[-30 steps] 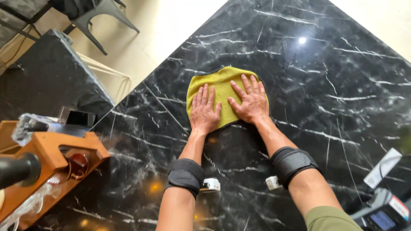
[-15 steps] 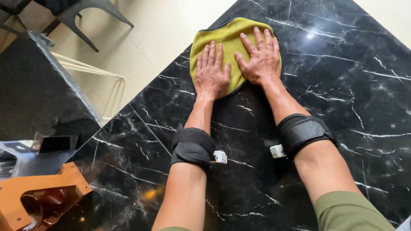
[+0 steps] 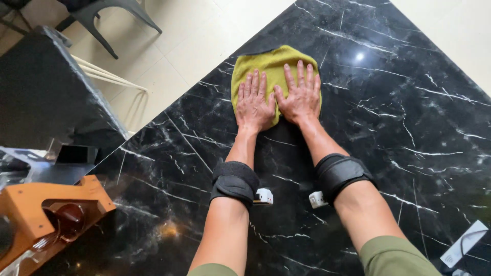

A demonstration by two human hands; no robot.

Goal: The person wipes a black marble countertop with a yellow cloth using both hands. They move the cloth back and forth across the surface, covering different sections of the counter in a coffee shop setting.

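Observation:
A yellow-green cloth (image 3: 271,64) lies flat on the black marble table (image 3: 399,133), close to its far left edge. My left hand (image 3: 253,102) presses palm-down on the cloth's left part, fingers spread. My right hand (image 3: 300,94) lies flat beside it on the right part, thumbs nearly touching. Both forearms wear black straps with small white devices. Neither hand grips anything.
An orange wooden stand (image 3: 46,214) with a dark round part sits at the lower left. Beyond the table edge are a pale tiled floor (image 3: 189,41), a dark chair (image 3: 110,15) and a black side table (image 3: 46,97). A white flat item (image 3: 468,243) lies at the lower right.
Both hands have pushed the cloth away from me across the table toward its far edge, then stayed flat on it. The view has shifted along with them.

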